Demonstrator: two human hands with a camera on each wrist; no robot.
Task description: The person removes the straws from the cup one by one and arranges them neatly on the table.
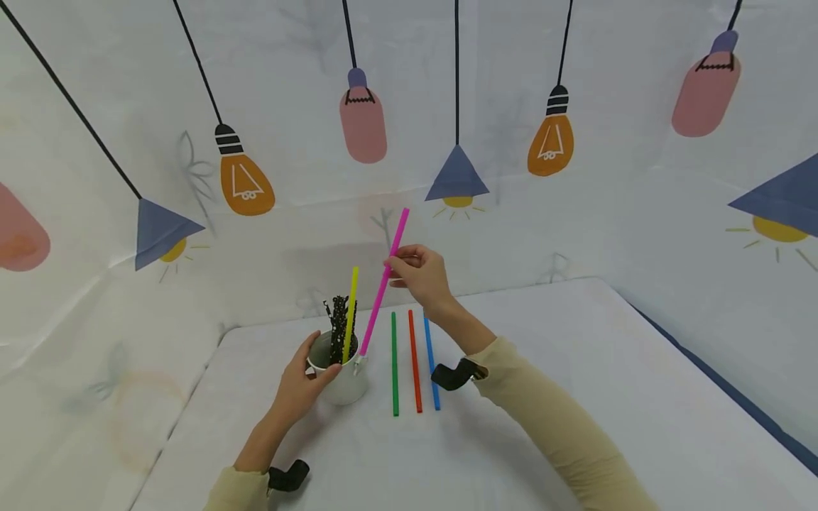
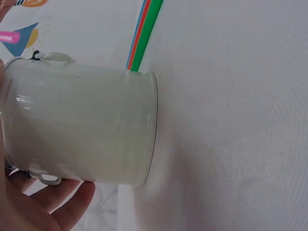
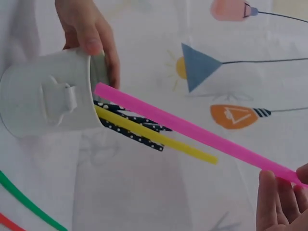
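in the cup (image 1: 347, 389), gripped by the left hand (image 1: 302, 383): yellow straw (image 1: 350, 312) and dotted straws (image 1: 338, 330). pinched in the right hand (image 1: 424, 278) above midlength: pink straw (image 1: 380, 298), lower end near the cup.

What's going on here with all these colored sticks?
A person is at a white table, using both hands. The left hand grips a pale pail near its rim, while the right hand pinches a pink stick, its lower end at the pail's mouth, not yet inside. A yellow stick and some black, white-dotted sticks stand in the pail. Green, red and blue sticks lie side by side on the table.
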